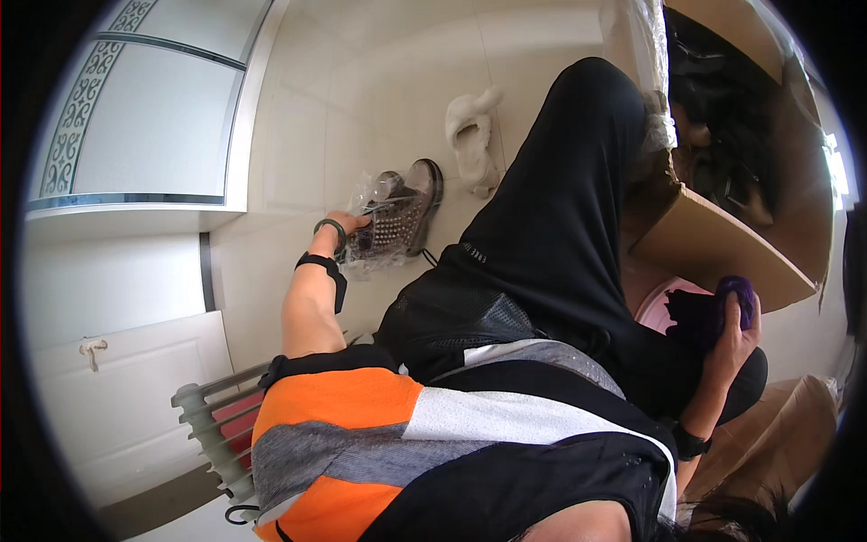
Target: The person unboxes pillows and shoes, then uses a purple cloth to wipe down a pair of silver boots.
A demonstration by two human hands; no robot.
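On the floor to my left lies a pair of grey-brown studded shoes (399,220) with a crumpled clear plastic bag (369,261) around them. My left hand (347,222) has its fingers closed at the near edge of the bagged shoes; its fingertips are partly hidden. A dark purple cloth (698,315), bunched up and ragged at one end, is gripped in my right hand (744,322). Below that cloth a pink plastic basin (653,305) shows, partly covered by my leg and a carton flap.
A large open cardboard box (725,237) at upper right holds dark shoes or similar items (725,122). One fluffy white slipper (471,142) lies on the tiles. A white cabinet (156,122) stands left, a slatted stool or rack (217,433) by my side, brown paper (772,433) at lower right.
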